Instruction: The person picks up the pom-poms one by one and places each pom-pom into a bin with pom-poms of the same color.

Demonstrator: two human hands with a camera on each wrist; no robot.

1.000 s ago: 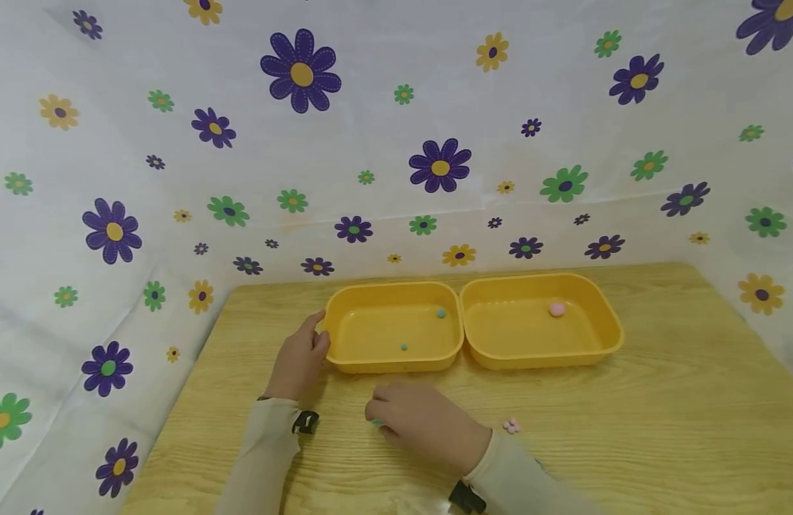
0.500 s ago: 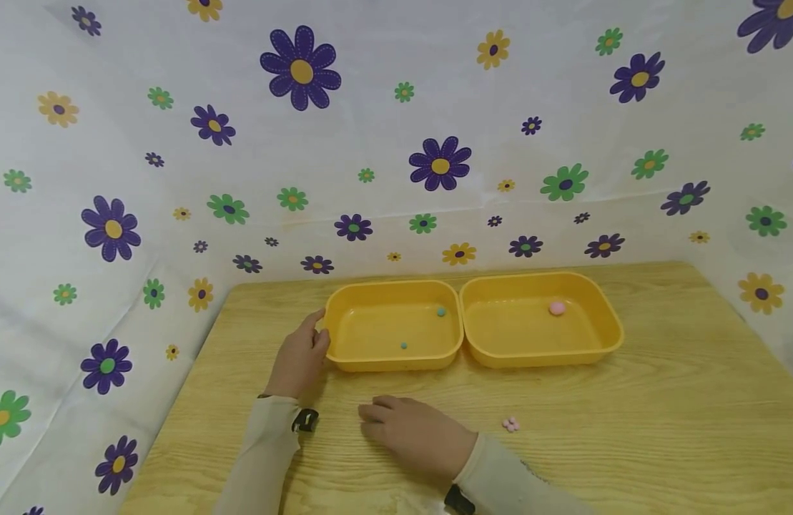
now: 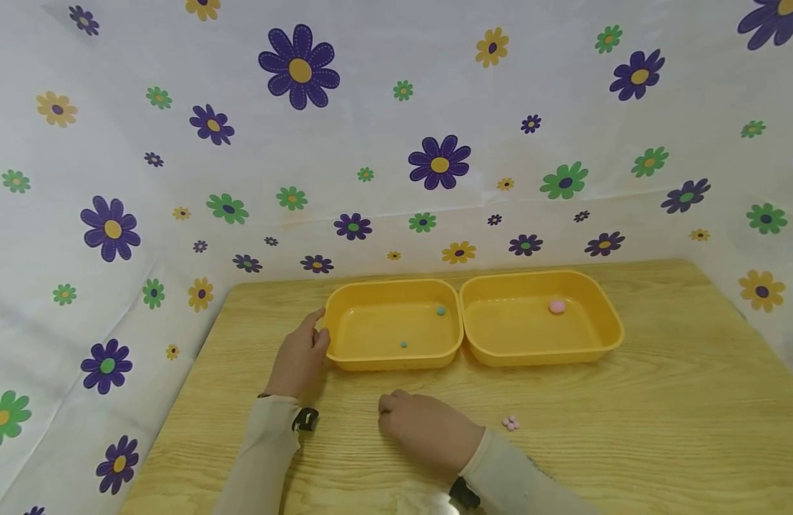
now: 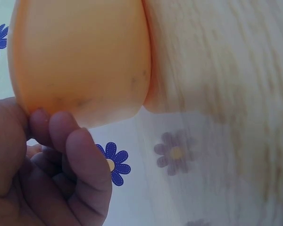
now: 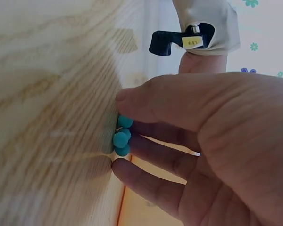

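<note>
My left hand holds the left end of a yellow plastic tray; in the left wrist view its fingertips are curled at the tray's end. Two small turquoise balls lie inside, one near the right end and one near the front. On the table in front of that tray, my right hand pinches a cluster of turquoise balls. The right wrist view shows the cluster between thumb and fingers, low against the wood; the head view hides it behind the hand.
A second yellow tray adjoins the first on its right and contains a pink ball. A small pink ball cluster lies on the wooden table, right of my right hand. A flower-print cloth stands behind.
My right hand's fingers spread a little half a second ago and are now drawn together, with the hand slightly further right. The left hand and both trays stay put.
</note>
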